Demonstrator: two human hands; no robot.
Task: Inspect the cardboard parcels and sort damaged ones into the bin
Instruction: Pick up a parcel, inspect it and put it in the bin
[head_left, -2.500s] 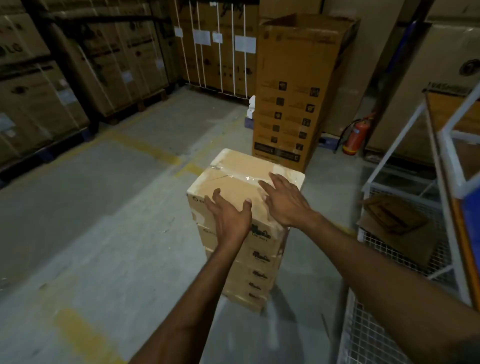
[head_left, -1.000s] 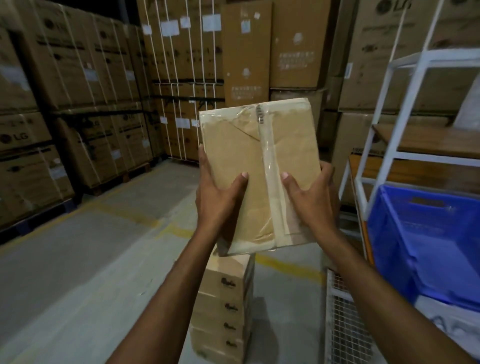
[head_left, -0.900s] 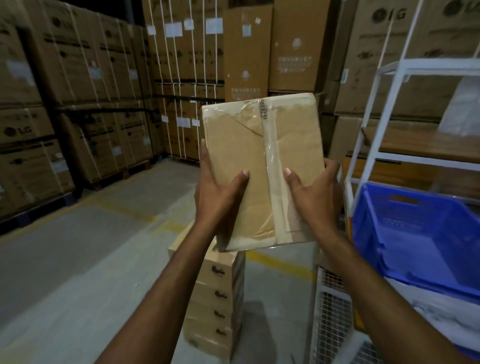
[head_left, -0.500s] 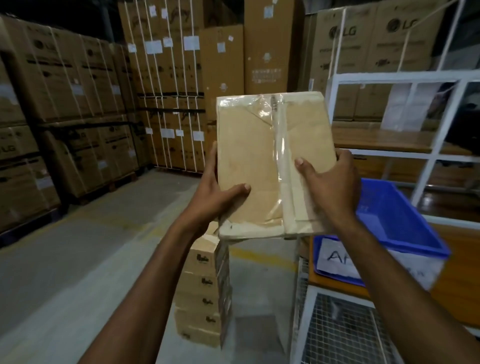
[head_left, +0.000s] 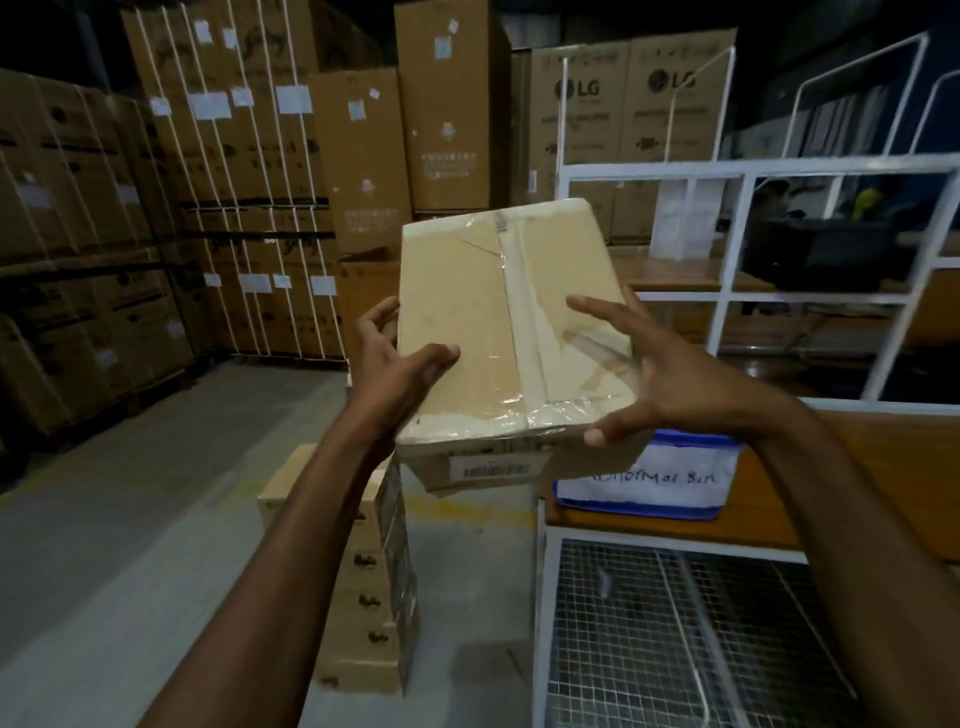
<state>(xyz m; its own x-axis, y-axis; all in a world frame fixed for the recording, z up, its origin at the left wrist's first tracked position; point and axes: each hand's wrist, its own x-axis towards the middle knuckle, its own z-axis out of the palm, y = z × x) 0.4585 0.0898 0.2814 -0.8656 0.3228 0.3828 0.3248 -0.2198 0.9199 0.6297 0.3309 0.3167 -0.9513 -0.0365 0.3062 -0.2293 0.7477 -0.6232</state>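
Observation:
I hold a taped cardboard parcel (head_left: 467, 322) at chest height, tilted so its top face and a barcode label on its front side show. A crack line runs across the top face near the clear tape. My left hand (head_left: 395, 364) grips the parcel's left edge, thumb on top and fingers behind. My right hand (head_left: 670, 379) is at the right front corner with fingers spread straight and the thumb by the lower edge. A blue bin (head_left: 649, 486) with a handwritten white label sits on the shelf behind the parcel. A stack of several parcels (head_left: 363, 571) stands on the floor below.
A white metal rack with a wooden shelf (head_left: 883, 467) and wire mesh panel (head_left: 675, 649) stands at the right. Tall strapped cartons (head_left: 234, 208) line the left and back walls. Grey concrete floor (head_left: 130, 519) stretches to the left.
I lifted the parcel off the stack and held it upright. It has now tipped flatter and lower. My view turned right toward the bin, and my right fingers have spread.

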